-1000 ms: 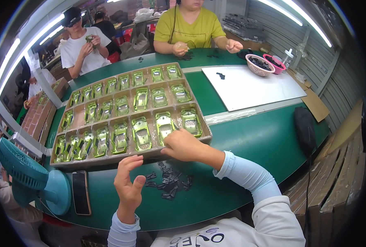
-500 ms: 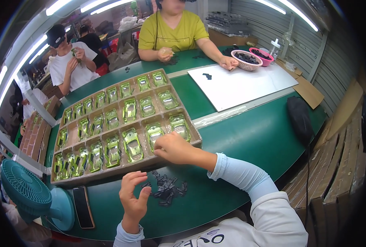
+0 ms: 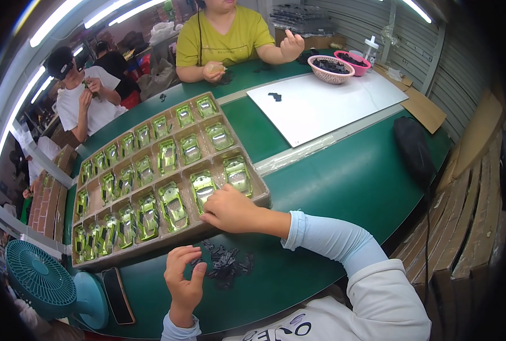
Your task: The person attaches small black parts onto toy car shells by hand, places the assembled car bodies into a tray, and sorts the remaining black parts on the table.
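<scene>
A divided cardboard tray (image 3: 267,200) on the bench holds rows of translucent green toy car bodies (image 3: 173,206). My right hand (image 3: 233,210) is over the tray's near edge, beside a green car body (image 3: 203,184). Its fingers are bent together and pointing down; whatever they may hold is hidden. Closer to me, my left hand (image 3: 185,281) hovers with fingers curved and thumb apart, and I see nothing gripped in it. Right beside it lies a loose pile of small black parts (image 3: 225,264).
A teal fan (image 3: 40,278) and a phone (image 3: 118,295) are at the left. Across the green bench (image 3: 332,193), a white board (image 3: 327,111) carries a basket of black parts (image 3: 331,69) near a pink bowl (image 3: 352,58). Two co-workers sit beyond; a dark bag-like object (image 3: 412,150) hangs at right.
My right hand has drawn slightly back toward the tray's near edge. My left hand keeps nearly the same pose. The co-worker opposite has lifted a hand from the basket. The whole view has shifted slightly.
</scene>
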Demonstrator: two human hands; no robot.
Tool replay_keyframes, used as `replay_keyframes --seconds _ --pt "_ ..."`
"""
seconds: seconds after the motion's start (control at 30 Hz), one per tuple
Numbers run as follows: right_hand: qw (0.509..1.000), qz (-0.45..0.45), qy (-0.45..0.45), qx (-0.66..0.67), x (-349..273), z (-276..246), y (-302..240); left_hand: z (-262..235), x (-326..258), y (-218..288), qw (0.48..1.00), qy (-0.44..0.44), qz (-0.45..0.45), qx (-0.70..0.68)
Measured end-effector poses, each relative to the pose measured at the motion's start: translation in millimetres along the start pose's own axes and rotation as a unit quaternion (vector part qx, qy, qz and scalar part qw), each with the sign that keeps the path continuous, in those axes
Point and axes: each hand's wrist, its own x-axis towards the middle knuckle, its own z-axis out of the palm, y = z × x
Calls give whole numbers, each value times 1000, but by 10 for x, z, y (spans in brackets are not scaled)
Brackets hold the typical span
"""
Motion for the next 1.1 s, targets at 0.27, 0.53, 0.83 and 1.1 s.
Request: replay_keyframes --seconds 0.27,0.53,0.83,1.1 --pt "1000 3 -12 -7 -1 -1 -6 20 2 -28 1000 -1 0 7" --pt "1000 -8 10 -19 -11 33 -6 26 -12 -32 1000 -2 10 21" --pt "999 -14 20 -32 -10 61 17 35 3 -20 998 -15 25 49" --pt "1000 -14 2 -24 1 32 29 47 18 -37 998 -21 29 52"
